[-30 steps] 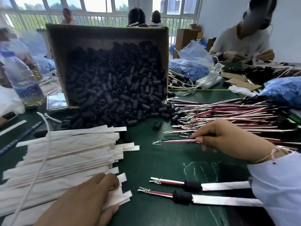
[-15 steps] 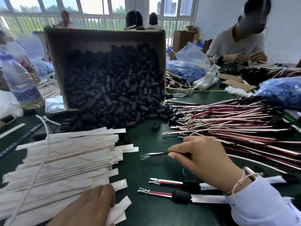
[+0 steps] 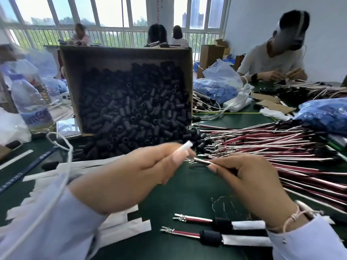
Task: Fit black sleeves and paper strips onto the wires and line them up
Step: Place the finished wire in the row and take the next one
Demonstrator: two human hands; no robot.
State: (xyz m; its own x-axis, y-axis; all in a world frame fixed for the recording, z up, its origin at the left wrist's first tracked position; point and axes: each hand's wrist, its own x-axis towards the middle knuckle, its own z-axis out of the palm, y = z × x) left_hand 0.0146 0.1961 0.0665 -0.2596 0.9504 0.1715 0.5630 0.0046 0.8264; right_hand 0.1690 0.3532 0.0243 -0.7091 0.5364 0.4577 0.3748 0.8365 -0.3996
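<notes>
Sleeves [image 3: 131, 109] fill and spill from cardboard box [image 3: 124, 56].

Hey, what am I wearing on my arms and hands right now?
The left hand and right hand are gloveless. The left sleeve and right sleeve are long, pale lavender. A pinkish cord bracelet circles the right wrist; a thin white cable crosses the left sleeve.

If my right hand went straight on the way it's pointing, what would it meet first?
Probably the paper strip pinched in the left hand: the right hand aims its wire leftward at it, though depth is hard to judge.
</notes>
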